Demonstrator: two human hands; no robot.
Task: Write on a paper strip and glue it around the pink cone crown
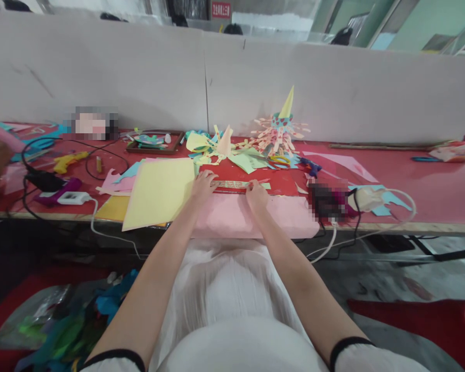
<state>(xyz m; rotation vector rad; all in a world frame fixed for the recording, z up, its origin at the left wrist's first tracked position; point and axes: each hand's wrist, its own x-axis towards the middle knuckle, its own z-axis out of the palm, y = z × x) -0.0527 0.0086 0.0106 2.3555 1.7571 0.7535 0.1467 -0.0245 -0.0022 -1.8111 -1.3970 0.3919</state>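
Patterned strip (235,184) lies on the red sheet (282,182) near the bench (411,168) edge; I see open bench rightward. Left hand (203,187) presses it, fingers spread flat. Right hand (257,196) touches its end; I cannot tell its grip.

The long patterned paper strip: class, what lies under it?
A flat red card sheet lies under the strip. The left hand and right hand cover its ends; whatever is beneath that sheet is hidden.
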